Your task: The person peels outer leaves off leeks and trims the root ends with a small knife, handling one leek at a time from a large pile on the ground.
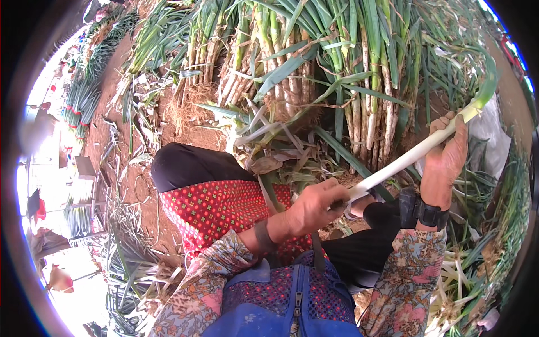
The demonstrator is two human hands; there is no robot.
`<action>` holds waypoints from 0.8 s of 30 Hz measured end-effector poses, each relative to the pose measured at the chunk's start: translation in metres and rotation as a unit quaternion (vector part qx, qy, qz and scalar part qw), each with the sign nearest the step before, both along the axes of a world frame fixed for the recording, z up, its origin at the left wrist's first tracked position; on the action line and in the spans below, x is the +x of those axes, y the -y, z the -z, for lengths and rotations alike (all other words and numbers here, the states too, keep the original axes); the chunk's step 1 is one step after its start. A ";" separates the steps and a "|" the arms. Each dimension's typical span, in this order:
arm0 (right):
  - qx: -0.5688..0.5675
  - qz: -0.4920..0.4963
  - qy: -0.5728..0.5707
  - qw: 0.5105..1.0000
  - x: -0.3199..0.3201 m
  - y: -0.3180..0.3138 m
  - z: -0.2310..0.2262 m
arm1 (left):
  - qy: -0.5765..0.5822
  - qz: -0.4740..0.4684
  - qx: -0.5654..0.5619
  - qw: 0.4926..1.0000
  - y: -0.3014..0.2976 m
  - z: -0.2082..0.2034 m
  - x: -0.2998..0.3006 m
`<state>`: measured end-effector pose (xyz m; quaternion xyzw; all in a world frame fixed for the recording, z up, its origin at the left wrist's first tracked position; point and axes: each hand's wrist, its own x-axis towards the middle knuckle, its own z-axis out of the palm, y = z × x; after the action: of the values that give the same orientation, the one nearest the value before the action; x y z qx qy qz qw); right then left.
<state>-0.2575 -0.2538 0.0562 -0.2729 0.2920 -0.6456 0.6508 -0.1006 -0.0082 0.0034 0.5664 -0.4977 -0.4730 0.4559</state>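
A long green onion with a clean white shaft slants across in front of me, its green top bending up at the right. My left hand is closed round its lower white end, fingers curled so that the root tip is hidden. Higher up, my right hand grips the shaft just below where the green leaves begin. Beyond both hands stand bundles of soil-stained green onions, their roots toward me. Loose peeled leaves lie in between.
A red patterned apron covers my bent left knee. Peeled white-stemmed onions lie at the lower right, and another pile at the lower left. Tied onion bundles stand at the far left. Scraps litter the brown soil.
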 end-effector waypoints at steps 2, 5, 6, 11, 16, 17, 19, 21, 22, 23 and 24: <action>-0.001 0.021 -0.010 1.000 0.001 0.003 0.000 | 0.358 0.042 -0.213 0.908 -0.002 -0.001 0.002; -0.001 0.039 -0.009 0.999 -0.007 0.012 -0.001 | 0.339 0.048 -0.320 0.883 -0.001 -0.006 -0.002; 0.002 0.037 0.000 0.999 -0.011 0.016 -0.001 | 0.305 0.061 -0.345 0.886 -0.002 -0.005 -0.003; -0.001 0.047 0.013 0.999 -0.029 0.021 -0.006 | 0.090 0.261 -0.126 0.953 -0.012 0.004 0.026; -0.020 0.015 0.010 1.000 -0.021 0.000 -0.014 | 0.088 -0.024 -0.078 0.993 0.003 -0.019 0.046; -0.021 0.015 0.011 1.000 -0.021 0.000 -0.015 | 0.086 -0.066 -0.043 0.993 0.007 -0.023 0.046; 0.016 -0.013 0.082 0.996 -0.021 0.004 -0.015 | -0.033 -0.010 0.022 0.999 0.011 -0.013 0.042; 0.024 -0.018 0.088 0.996 -0.024 0.013 -0.012 | -0.169 0.056 0.072 0.981 0.013 -0.009 0.032; 0.032 -0.021 0.093 0.995 -0.026 0.016 -0.010 | -0.170 0.058 0.073 0.981 0.013 -0.007 0.031; 0.033 -0.020 0.092 0.995 -0.029 0.018 -0.007 | -0.137 0.098 0.070 0.983 0.012 -0.004 0.030; 0.021 -0.020 0.089 0.996 -0.027 0.017 -0.008 | -0.104 0.137 0.067 0.983 0.010 0.000 0.029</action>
<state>-0.2841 -0.2709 0.0640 -0.2064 0.2413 -0.6481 0.6922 -0.0714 -0.0186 0.0037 0.4703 -0.4875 -0.6195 0.3968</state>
